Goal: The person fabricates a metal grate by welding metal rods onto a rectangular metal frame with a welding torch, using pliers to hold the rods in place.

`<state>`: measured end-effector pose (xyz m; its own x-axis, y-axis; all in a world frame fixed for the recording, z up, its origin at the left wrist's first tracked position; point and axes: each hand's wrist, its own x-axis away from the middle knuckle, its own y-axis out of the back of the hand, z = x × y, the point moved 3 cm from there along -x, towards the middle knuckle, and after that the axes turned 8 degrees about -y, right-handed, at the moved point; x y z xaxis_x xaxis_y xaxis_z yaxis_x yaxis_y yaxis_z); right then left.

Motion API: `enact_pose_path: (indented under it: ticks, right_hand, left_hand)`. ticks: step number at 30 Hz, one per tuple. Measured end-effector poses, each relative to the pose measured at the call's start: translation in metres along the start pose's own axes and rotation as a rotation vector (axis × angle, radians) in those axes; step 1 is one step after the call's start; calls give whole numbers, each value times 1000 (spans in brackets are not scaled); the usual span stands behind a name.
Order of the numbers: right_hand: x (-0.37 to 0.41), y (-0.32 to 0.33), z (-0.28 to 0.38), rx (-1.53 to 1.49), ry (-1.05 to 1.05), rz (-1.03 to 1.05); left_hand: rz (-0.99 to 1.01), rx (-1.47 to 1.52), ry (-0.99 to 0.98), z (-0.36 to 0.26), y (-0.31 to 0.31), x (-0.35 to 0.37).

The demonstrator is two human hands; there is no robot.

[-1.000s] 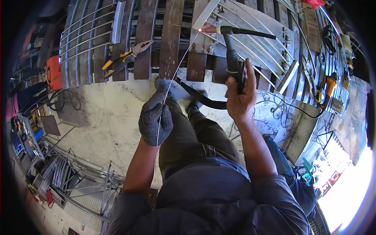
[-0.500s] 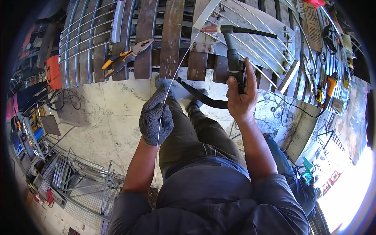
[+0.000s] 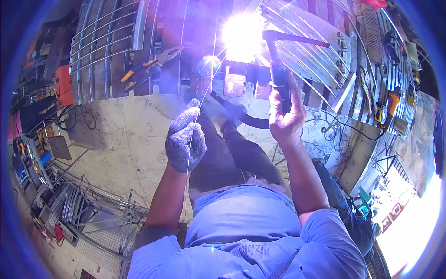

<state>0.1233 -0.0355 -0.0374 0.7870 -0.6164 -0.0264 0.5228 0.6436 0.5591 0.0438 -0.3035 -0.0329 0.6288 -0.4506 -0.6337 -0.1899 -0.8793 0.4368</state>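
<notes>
My left hand [image 3: 186, 139], in a grey knit glove, is closed around a thin filler rod [image 3: 206, 93] that slants up toward the workpiece. My bare right hand [image 3: 288, 114] grips the handle of a black TIG welding torch [image 3: 275, 63]. A blinding white-violet arc [image 3: 242, 37] burns at the torch's nozzle end and hides the nozzle, the rod's tip and the joint. Beside the glare, a frame of parallel metal rods [image 3: 302, 56] lies on a plate on the slatted bench. The torch's cable hangs below its handle.
Pliers [image 3: 169, 55] lie on the bench slats left of the glare, near another rod grille [image 3: 104, 42]. An orange-handled tool [image 3: 394, 100] rests at right. Metal stock [image 3: 69, 204] is piled at lower left. Another person's leg [image 3: 332, 183] shows at right.
The arc has lit at the torch tip, flooding bench, hands and shirt with violet light. Both hands stay nearly in place, still holding the rod and torch.
</notes>
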Motion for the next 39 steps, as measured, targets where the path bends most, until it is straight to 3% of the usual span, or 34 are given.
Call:
enact_pose_path:
  ticks: [2,3,7,11,30,33,37,38,39]
  right_hand:
    - [1,0,-2,-10,-28,-18]
    - [2,-1,-2,-32,-54,-27]
    - [3,-2,-9,-135,-116,-23]
    - [2,-1,-5,-26,-30,-44]
    - [1,2,2,68,0,18]
    - [-2,2,5,110,106,-13]
    - [-5,3,15,76,130,-22]
    - [1,3,5,7,-58,25]
    - [2,2,-4,-42,-48,-11]
  left_hand:
    - [13,-32,-12,-1,2,-3]
    - [120,-87,93,-4,6,-7]
    - [117,-119,81,-5,6,-7]
    - [123,-124,86,-4,7,-7]
    - [165,-99,133,-4,7,-4]
    - [-13,55,18,1,-1,2]
    - [36,17,0,-2,1,-1]
    - [172,-2,106,-7,10,-10]
    - [92,82,118,-4,10,-2]
